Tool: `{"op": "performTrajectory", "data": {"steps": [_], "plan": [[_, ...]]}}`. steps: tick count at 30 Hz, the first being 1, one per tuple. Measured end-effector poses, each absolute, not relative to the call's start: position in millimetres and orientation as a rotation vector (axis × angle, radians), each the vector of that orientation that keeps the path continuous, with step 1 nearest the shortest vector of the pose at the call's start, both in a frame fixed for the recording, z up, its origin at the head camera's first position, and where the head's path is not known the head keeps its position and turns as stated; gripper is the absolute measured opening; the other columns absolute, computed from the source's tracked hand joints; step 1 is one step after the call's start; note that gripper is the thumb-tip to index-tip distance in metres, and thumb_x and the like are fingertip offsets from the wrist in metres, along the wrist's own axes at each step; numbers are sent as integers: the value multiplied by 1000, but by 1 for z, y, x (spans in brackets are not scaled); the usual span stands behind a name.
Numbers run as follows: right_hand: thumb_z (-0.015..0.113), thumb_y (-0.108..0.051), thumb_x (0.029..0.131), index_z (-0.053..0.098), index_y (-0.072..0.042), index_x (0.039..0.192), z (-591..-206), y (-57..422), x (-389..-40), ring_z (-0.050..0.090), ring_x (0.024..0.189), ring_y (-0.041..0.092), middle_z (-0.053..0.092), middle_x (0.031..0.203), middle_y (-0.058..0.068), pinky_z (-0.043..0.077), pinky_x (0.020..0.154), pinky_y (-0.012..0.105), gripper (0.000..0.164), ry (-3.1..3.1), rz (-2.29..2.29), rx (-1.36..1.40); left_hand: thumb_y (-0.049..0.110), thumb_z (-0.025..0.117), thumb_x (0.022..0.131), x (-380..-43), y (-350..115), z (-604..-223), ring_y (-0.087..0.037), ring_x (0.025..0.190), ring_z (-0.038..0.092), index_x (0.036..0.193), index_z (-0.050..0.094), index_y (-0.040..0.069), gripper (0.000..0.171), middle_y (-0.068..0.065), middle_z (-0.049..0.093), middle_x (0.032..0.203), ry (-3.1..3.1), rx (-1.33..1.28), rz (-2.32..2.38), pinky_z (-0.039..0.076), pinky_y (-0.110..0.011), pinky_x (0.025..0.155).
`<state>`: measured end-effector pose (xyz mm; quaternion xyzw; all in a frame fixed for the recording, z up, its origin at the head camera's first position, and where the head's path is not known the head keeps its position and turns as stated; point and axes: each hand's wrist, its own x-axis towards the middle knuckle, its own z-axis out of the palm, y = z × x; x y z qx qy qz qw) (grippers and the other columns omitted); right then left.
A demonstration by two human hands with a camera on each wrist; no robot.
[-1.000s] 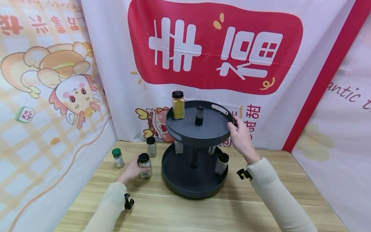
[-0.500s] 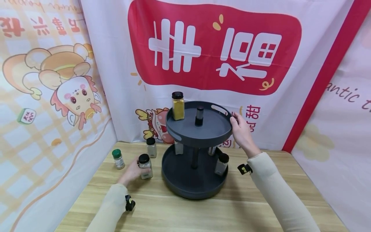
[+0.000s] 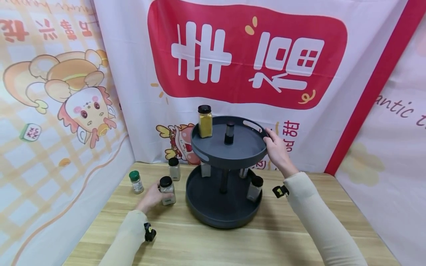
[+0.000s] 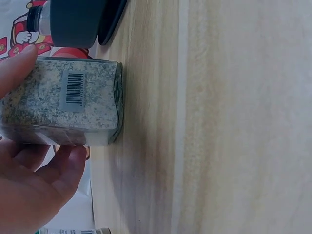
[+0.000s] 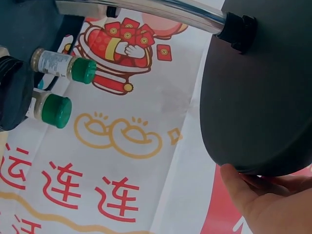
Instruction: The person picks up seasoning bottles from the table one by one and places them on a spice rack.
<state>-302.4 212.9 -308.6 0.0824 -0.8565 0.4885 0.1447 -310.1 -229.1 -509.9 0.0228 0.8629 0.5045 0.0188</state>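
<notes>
Right grip (image 3: 277,150) has shifted slightly along the upper tray (image 3: 234,150).

Grey-speckled jar (image 4: 53,97), black lid (image 3: 165,181)

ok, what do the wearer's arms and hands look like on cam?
Left sleeve and right sleeve: long, plain cream, ending near the wrists. Left hand and right hand: bare, no gloves. Small black device at each wrist, left unit and right unit, each with a yellowish mark. No cables visible.
</notes>
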Motion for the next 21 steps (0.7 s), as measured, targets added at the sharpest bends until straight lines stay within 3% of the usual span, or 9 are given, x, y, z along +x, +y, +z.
{"op": "performTrajectory", "data": {"steps": [21], "plan": [[36, -21, 100, 29, -11, 149, -311, 213, -304, 27, 136, 27, 27, 152, 14, 24, 110, 47, 51, -2460, 1424, 232, 23, 83, 71, -305, -225, -509, -37, 109, 55, 125, 51, 0, 67, -22, 59, 119, 2717, 30, 1561, 41, -52, 94]]}}
